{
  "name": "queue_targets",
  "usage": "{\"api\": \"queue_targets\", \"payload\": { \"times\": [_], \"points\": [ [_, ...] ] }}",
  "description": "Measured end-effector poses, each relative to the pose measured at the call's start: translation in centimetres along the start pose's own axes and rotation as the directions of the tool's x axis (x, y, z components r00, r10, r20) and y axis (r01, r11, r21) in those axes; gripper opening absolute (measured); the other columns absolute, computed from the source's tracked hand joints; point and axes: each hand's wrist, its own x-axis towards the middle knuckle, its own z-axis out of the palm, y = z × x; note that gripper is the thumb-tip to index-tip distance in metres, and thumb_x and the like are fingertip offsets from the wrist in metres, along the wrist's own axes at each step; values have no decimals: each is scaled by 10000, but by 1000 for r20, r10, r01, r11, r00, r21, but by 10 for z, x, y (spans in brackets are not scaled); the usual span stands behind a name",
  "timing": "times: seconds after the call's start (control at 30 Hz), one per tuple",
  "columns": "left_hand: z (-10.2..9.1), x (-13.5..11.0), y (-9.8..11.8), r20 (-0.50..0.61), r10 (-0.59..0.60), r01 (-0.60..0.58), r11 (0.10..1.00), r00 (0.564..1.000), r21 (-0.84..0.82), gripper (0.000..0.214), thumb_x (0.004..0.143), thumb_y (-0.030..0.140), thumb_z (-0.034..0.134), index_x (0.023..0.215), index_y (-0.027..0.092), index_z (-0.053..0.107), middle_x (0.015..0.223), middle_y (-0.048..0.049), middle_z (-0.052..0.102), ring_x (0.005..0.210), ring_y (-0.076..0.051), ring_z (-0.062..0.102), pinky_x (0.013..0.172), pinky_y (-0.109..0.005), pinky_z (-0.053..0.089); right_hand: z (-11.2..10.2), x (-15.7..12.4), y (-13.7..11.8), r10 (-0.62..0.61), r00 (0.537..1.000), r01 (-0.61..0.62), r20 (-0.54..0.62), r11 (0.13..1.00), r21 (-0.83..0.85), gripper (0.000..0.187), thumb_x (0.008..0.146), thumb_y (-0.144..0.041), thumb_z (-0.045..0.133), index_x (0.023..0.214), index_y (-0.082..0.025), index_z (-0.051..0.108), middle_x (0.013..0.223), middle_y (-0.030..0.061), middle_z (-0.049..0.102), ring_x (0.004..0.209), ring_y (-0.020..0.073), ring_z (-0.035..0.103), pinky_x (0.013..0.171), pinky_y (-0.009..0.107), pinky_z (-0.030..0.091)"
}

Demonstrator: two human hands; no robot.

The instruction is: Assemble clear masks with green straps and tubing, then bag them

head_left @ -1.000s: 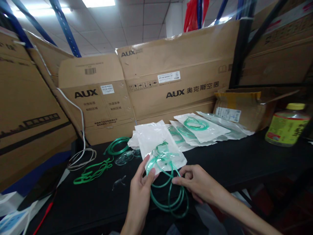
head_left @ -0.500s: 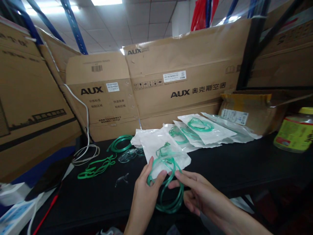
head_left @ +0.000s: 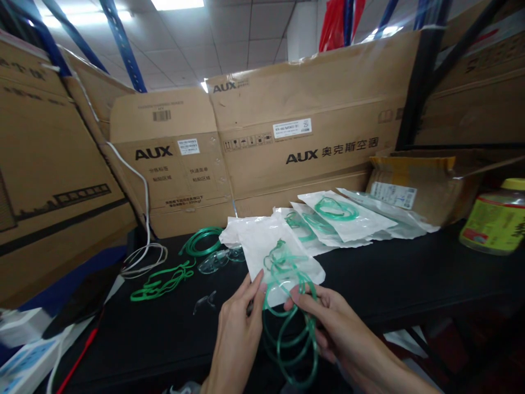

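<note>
My right hand (head_left: 328,314) is closed on green clear tubing (head_left: 297,355), whose loose loops hang below the fingers over the table's front edge. My left hand (head_left: 241,325) pinches the lower left edge of a white and clear pouch (head_left: 262,241); the tubing passes close to its thumb. Green tubing and a small green part show on or through the pouch. To the left on the black table lie a coil of green tubing (head_left: 200,241), a clear mask (head_left: 213,261), a green elastic strap (head_left: 164,282) and a small clear plastic piece (head_left: 205,301).
Several packed pouches (head_left: 344,216) lie overlapping at the back right, before an open carton (head_left: 435,175). A yellow-lidded jar (head_left: 494,219) stands far right. Cardboard boxes (head_left: 262,158) wall the back. At left are a white cable (head_left: 143,257) and a power strip (head_left: 33,355).
The tubing coil has loosened and its loops hang lower. My left hand has shifted from the coil to the pouch's edge. The pouch has slid slightly right and toward me.
</note>
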Motion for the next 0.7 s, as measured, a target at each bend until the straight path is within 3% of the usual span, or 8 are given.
{"api": "queue_targets", "payload": {
  "times": [0.1, 0.23, 0.37, 0.5, 0.6, 0.7],
  "points": [
    [-5, -3, -5, -1, 18, -18, 995, 1000, 95, 392, 1028, 393, 478, 1315, 251, 704, 1464, -100, 592, 1282, -297, 633, 1050, -403, 546, -7, 3, 1, -63, 994, 68, -94, 996, 52, 551, 717, -671, 788, 837, -145, 674, 404, -105, 396, 331, 31, 254, 321, 159, 238],
    [-3, -11, -7, -17, 132, -123, 960, 991, 250, 378, 1030, 333, 469, 1309, 253, 711, 1456, -125, 602, 1224, -305, 674, 979, -402, 594, -8, 8, 2, -181, 961, 213, -207, 966, 144, 494, 668, -579, 871, 764, -138, 670, 642, -20, 563, 477, 65, 446, 398, 183, 351],
    [0, -16, -7, -29, 259, -223, 879, 966, 421, 358, 1006, 286, 512, 1306, 297, 708, 1527, -115, 537, 1289, -333, 628, 963, -460, 602, -3, 10, 4, -208, 965, 236, -158, 954, 185, 421, 741, -520, 849, 834, -140, 694, 768, 8, 589, 591, 84, 480, 476, 190, 393],
    [-5, -13, -3, -91, 234, -142, 810, 968, 568, 432, 967, 393, 587, 1366, 239, 648, 1586, -186, 443, 1284, -393, 619, 878, -513, 627, -1, 9, 5, -190, 974, 205, -123, 971, 125, 420, 791, -538, 804, 847, -143, 673, 728, -17, 560, 530, 58, 422, 456, 178, 371],
    [-10, -2, 9, -19, 311, -244, 781, 950, 575, 513, 971, 313, 566, 1467, 184, 529, 1560, -191, 478, 1332, -367, 577, 970, -522, 585, -3, 8, 4, -175, 977, 187, -119, 978, 96, 464, 757, -572, 818, 846, -149, 650, 694, -27, 555, 512, 60, 440, 438, 176, 372],
    [-10, 18, 27, 118, 372, -375, 762, 921, 528, 427, 961, 173, 539, 1383, 201, 594, 1413, -130, 635, 1275, -319, 609, 1014, -513, 553, -5, 9, 4, -185, 978, 193, -96, 979, 73, 510, 726, -611, 825, 842, -152, 634, 667, -37, 543, 500, 65, 454, 423, 179, 373]
  ]
}}
